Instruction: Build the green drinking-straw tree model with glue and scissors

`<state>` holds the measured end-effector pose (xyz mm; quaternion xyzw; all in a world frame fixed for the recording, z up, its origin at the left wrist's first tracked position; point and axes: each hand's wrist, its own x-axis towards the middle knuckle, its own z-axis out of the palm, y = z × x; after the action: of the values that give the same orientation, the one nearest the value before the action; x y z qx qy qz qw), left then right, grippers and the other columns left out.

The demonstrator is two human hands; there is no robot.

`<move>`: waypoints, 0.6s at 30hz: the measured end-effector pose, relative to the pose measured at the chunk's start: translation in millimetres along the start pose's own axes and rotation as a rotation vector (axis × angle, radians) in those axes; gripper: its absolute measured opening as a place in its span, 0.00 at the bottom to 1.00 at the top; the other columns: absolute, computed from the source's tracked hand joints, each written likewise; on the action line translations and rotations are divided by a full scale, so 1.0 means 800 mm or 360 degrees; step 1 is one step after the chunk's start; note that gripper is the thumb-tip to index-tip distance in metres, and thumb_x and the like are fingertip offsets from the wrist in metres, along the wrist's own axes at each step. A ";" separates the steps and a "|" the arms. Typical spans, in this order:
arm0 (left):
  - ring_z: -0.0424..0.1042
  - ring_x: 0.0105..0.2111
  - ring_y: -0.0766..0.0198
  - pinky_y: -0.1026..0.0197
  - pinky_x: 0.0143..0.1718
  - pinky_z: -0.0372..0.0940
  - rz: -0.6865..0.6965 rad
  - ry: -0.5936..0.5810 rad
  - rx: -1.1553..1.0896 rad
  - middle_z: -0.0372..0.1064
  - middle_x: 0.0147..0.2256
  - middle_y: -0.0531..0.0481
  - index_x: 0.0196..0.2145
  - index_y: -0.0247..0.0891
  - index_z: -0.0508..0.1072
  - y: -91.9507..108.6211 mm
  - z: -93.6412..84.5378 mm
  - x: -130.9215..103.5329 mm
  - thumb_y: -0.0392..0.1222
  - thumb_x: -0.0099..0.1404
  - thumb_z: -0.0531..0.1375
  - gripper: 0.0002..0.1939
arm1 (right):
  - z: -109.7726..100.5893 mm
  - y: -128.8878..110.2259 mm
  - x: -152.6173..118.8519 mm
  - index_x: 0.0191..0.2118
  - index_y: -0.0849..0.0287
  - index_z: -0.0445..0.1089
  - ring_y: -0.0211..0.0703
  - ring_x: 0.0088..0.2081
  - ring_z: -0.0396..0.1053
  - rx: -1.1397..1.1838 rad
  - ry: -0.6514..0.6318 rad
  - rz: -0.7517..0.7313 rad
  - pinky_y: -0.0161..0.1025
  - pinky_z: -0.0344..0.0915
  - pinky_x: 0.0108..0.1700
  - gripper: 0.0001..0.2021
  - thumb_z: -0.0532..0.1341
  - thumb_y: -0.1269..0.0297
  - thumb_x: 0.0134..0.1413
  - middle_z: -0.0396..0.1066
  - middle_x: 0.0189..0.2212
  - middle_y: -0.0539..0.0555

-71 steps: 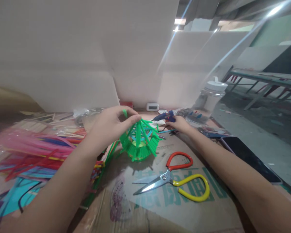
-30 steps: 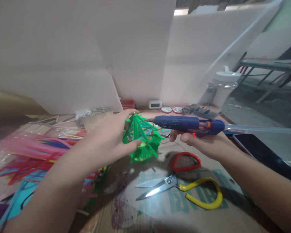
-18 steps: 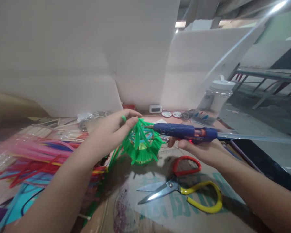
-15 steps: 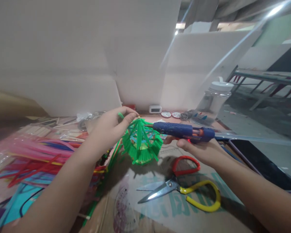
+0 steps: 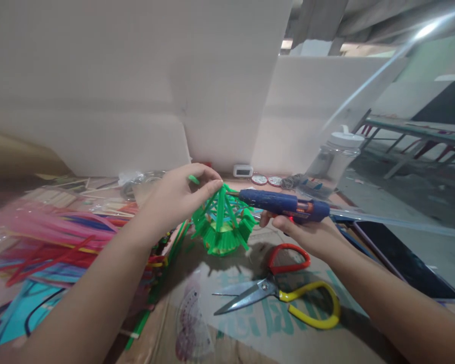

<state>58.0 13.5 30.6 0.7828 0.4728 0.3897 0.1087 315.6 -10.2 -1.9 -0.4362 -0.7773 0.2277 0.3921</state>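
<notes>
Pinches the peak of a bright green, cone-shaped frame (image 5: 220,217), open-sided above a fringed base, with the left hand (image 5: 185,189); grips a blue glue gun (image 5: 269,201) in the right hand (image 5: 305,233).

My bare forearms (image 5: 111,265) reach forward
My left hand (image 5: 185,189) pinches; my right hand (image 5: 313,235) is curled in a grip.

1. One camera, worn on the person's head — it faces forward and down across the scissors (image 5: 265,287).
2. It's close in: the left hand (image 5: 184,193) and right hand (image 5: 307,233) show just past the scissors.
3. Well beyond the scissors stand white boards (image 5: 117,65) — and, farther right, a long table (image 5: 420,130).
</notes>
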 end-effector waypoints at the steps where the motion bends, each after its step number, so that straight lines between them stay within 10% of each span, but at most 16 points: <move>1: 0.70 0.31 0.63 0.61 0.34 0.63 0.0001 0.0000 0.0005 0.75 0.33 0.51 0.36 0.40 0.77 0.000 0.000 0.000 0.53 0.66 0.58 0.15 | 0.000 0.000 0.000 0.30 0.51 0.75 0.56 0.36 0.75 -0.0008 -0.0019 0.0019 0.58 0.71 0.44 0.21 0.58 0.38 0.54 0.77 0.30 0.55; 18: 0.70 0.30 0.63 0.61 0.34 0.63 -0.0001 -0.0010 -0.0019 0.75 0.33 0.51 0.36 0.40 0.77 0.005 0.001 -0.002 0.51 0.66 0.58 0.13 | -0.002 0.004 0.000 0.32 0.53 0.68 0.52 0.31 0.71 -0.0149 -0.0003 0.0075 0.51 0.69 0.36 0.21 0.59 0.39 0.52 0.72 0.28 0.54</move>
<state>61.0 10.2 31.9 0.7832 0.4703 0.3900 0.1151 318.3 -8.4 -3.2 -0.4721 -0.7769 0.2006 0.3651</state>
